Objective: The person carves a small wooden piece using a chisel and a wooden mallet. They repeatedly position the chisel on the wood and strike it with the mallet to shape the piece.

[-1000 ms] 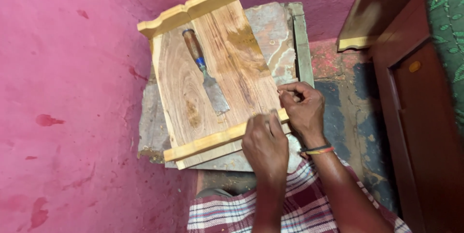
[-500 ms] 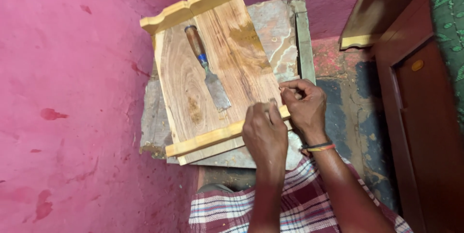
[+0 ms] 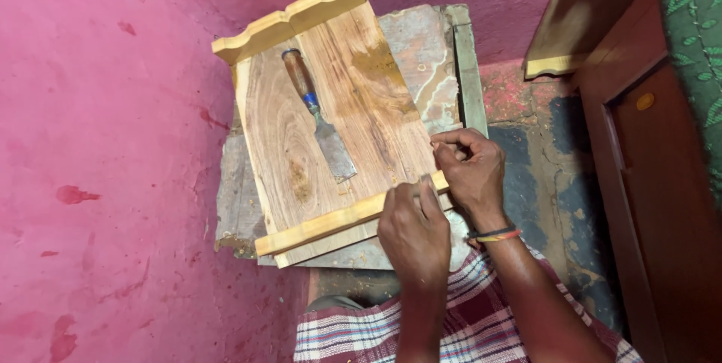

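A brown wooden board [image 3: 361, 118] with pale yellow moulded strips at its far and near ends lies tilted on a worn stone slab [image 3: 425, 54]. A chisel [image 3: 320, 118] with a brown and blue handle rests on the board, blade toward me. My left hand [image 3: 414, 231] presses its fingers on the near pale strip [image 3: 323, 221]. My right hand [image 3: 470, 167] grips the right end of that same strip, fingers curled at the board's corner. A coloured band circles my right wrist.
Pink wall [image 3: 98, 152] fills the left and far side. Dark wooden furniture [image 3: 647, 152] with a pale-edged panel stands at the right. A stained floor patch [image 3: 549, 175] lies beside the slab. My checked cloth [image 3: 466, 325] covers my lap below.
The view has shifted slightly. Both hands stay on the near strip, with only small finger movement; the chisel lies where it was.
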